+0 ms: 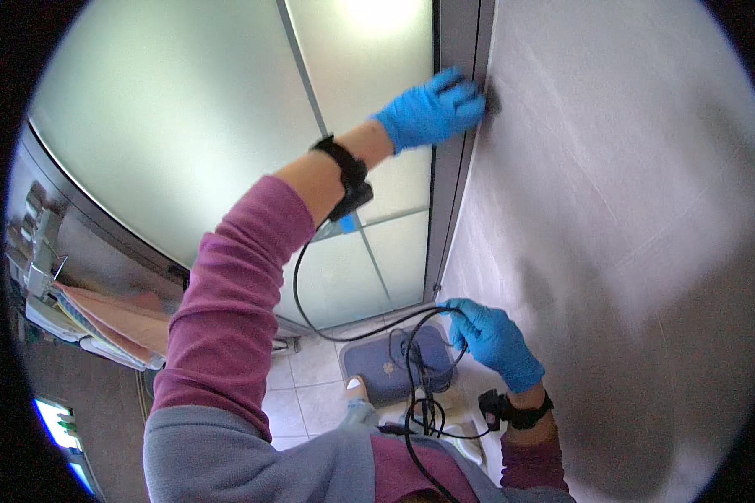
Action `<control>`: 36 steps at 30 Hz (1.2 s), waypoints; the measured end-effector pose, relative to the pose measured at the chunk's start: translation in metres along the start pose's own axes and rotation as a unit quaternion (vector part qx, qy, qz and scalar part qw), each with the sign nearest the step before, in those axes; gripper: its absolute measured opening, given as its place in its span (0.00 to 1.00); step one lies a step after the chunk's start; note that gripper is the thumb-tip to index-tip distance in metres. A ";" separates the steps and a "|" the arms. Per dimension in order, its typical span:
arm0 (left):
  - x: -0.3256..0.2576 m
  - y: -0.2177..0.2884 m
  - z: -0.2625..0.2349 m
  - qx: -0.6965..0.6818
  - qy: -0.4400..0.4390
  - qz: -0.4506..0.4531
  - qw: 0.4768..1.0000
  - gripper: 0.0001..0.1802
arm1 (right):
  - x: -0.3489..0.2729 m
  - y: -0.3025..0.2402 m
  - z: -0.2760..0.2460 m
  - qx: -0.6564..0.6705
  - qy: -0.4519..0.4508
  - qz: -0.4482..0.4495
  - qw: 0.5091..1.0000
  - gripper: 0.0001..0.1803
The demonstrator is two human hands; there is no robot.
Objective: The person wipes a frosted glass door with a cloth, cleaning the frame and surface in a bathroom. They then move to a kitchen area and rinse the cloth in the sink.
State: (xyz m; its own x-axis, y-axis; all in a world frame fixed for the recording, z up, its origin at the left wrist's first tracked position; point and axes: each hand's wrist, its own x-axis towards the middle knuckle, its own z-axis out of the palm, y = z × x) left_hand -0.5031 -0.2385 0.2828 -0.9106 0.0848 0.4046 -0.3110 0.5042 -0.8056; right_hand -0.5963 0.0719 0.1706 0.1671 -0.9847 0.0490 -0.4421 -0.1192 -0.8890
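My left hand (434, 111), in a blue glove, reaches up to the dark door frame (456, 159) where it meets the grey wall. Its fingers are bent over the frame's edge; whatever lies under them, if anything, is hidden. Lower down on the right, my right hand (499, 345), also gloved in blue, is closed around a loop of black cable (369, 337). From there the cable runs to the black band (344, 172) on my left wrist and down past my body. Another black band (520, 412) with a small box circles my right wrist.
A frosted glass door (193, 142) fills the upper left. The grey wall (612, 210) rises close on the right. Below are a blue-grey mat (377, 377) on light floor tiles (310, 360) and my feet. Towels (113, 314) hang from a rack at left.
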 end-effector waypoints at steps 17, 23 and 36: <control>0.094 -0.152 -0.105 0.105 0.258 -0.251 0.927 0.37 | 0.006 0.010 -0.001 0.031 -0.027 -0.016 0.999 0.16; 0.043 -0.007 -0.020 0.002 0.195 -0.207 0.959 0.32 | 0.002 0.031 0.001 0.030 -0.035 -0.012 0.999 0.20; -0.117 0.247 0.119 -0.088 -0.099 -0.038 0.990 0.32 | -0.004 0.084 0.013 0.052 -0.065 0.085 0.993 0.16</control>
State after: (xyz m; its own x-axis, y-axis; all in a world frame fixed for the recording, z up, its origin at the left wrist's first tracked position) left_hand -0.5056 -0.2266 -0.0150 -0.9275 -0.1211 0.3536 -0.3441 0.6463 -0.6811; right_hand -0.6231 0.0679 0.0901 0.2135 -0.9638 -0.1598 -0.3822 0.0682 -0.9216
